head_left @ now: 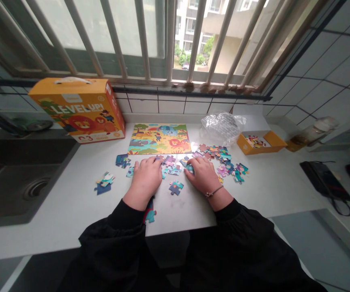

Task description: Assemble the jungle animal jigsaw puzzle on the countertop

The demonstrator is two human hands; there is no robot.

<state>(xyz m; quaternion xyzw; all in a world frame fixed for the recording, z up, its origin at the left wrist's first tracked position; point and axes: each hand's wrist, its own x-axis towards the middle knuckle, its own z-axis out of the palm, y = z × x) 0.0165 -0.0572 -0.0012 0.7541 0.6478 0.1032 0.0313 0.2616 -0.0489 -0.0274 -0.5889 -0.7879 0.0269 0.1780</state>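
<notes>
My left hand (146, 177) is palm down on the white counter, its curled fingertips on a purple puzzle piece (159, 157); its thumb is mostly hidden. A teal and blue puzzle piece (188, 165) lies under the bent fingers and thumb of my right hand (203, 173). Between the hands are pink and pale blue pieces (170, 161), some seemingly joined. Nearer to me lies a dark blue piece (176, 187). Teal and red pieces (151, 215) show partly from under my left sleeve. Beyond the hands is a picture sheet (159, 138) with animals.
More loose pieces (220, 154) are heaped at right; others (104, 183) lie left. An orange puzzle box (83, 113) stands by the sink (30, 182). Crumpled clear plastic (223, 126), an open orange box (263, 149), a bottle (313, 132) and a black pouch (325, 180) are at right.
</notes>
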